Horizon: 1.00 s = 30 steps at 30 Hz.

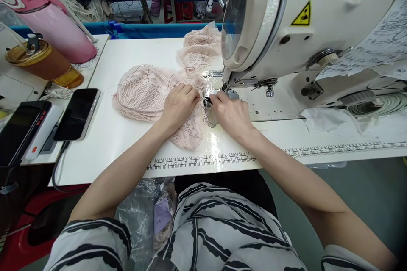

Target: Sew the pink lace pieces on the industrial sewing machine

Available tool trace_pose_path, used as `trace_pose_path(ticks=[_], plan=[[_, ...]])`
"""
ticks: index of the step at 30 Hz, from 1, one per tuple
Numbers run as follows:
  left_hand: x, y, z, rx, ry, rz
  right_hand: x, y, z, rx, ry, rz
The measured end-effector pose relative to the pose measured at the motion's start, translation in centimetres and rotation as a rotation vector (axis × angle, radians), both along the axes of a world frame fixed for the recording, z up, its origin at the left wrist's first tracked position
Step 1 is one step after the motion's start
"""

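Observation:
Pale pink lace fabric (140,93) lies gathered on the white table left of the sewing machine (263,21), and more of it is bunched behind. My left hand (181,103) rests on the lace, fingers closed in a pinch on its edge beside the needle area. Close by, my right hand (230,112) is closed at the front of the presser foot. A small dark, pointed tool (208,100) shows at its fingertips, its tip toward my left hand; most of it is hidden. A strip of lace edging hangs between the hands.
Left of the table are a phone (77,114), a power bank (44,131), an amber cup (44,61) and a pink bottle (57,25). A measuring tape (190,161) runs along the front edge. White cloth (333,120) lies at the right.

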<state>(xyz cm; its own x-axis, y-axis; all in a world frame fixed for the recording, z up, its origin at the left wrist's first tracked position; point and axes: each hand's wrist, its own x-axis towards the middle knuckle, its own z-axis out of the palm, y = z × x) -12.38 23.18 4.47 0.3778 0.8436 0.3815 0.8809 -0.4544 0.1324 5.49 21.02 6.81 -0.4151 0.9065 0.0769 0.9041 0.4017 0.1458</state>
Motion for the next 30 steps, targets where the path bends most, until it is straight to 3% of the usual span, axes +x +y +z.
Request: trace_pose_path(ticks=[21, 25, 30], plan=[[-0.2, 0.1, -0.1, 0.028, -0.050, -0.004, 0.0, 0.1, -0.2, -0.008, 0.023, -0.008], [-0.5, 0.1, 0.0, -0.019, -0.172, 0.024, 0.8, 0.1, -0.3, 0.023, 0.123, -0.058], [-0.6, 0.2, 0.1, -0.056, -0.306, 0.032, 1.3, 0.2, -0.3, -0.046, 0.293, -0.039]])
